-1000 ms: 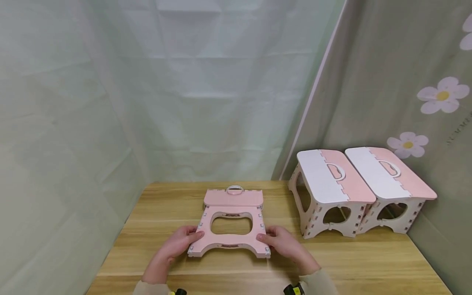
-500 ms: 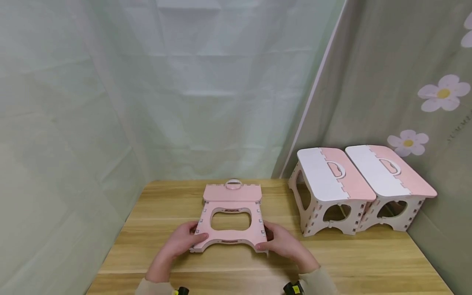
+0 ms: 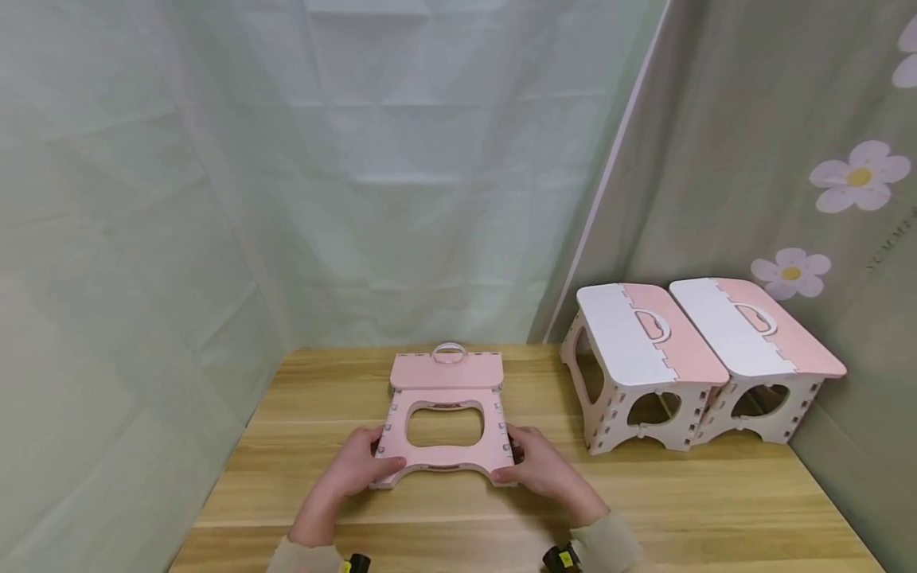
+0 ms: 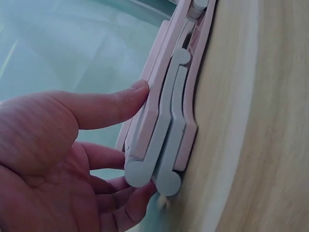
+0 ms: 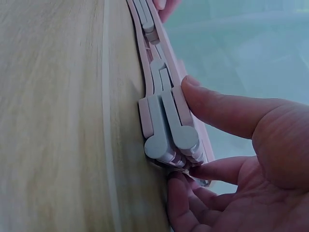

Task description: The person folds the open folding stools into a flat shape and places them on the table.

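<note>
A folded pink stool (image 3: 446, 456) lies flat on the wooden table, its small white carry handle (image 3: 449, 348) at the far end. At its near left corner, my left hand (image 3: 353, 465) grips it with the thumb on top. My right hand (image 3: 540, 465) grips the near right corner the same way. In the left wrist view, the left thumb (image 4: 113, 105) presses the upper panel, and the other fingers curl against the stool's side and underneath. Grey leg ends (image 5: 186, 137) show stacked at the near edge in the right wrist view, beside the right fingers.
Two unfolded stools with white and pink tops, the nearer (image 3: 634, 342) and the farther (image 3: 734, 330), stand side by side at the table's back right. A pale green curtain (image 3: 430, 199) hangs behind the table (image 3: 645, 509), and a flowered one (image 3: 716, 159) at the right.
The folded stool has moved slightly away from me and a little left, with both hands on it. Both thumbs now lie closer to its near corners. The camera view has shifted slightly.
</note>
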{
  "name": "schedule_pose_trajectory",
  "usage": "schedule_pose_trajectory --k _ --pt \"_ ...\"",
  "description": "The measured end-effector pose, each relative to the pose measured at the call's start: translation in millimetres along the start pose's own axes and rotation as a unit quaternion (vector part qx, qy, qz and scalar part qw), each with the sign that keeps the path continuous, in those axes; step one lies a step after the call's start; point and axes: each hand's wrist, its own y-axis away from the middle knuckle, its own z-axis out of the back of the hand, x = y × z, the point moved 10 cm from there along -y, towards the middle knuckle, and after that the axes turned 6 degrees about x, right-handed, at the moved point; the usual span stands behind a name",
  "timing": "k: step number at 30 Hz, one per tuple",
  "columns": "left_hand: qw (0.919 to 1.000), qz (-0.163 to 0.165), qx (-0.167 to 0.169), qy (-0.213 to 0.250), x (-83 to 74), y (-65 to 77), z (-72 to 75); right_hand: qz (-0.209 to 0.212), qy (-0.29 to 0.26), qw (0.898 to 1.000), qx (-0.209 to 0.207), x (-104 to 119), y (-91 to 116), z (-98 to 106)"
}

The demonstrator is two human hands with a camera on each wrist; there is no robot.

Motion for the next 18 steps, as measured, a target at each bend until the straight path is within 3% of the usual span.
schedule_pose_trajectory --k 6,18 --pt "1.0000 0.004 -0.008 -0.004 6.8 2.7 8.3 0.016 0.007 1.000 0.006 9 -6 -8" --pt "0.9945 0.032 -0.046 -0.089 18.8 7.3 35.1 0.004 0.054 0.999 -0.005 21 -23 -29"
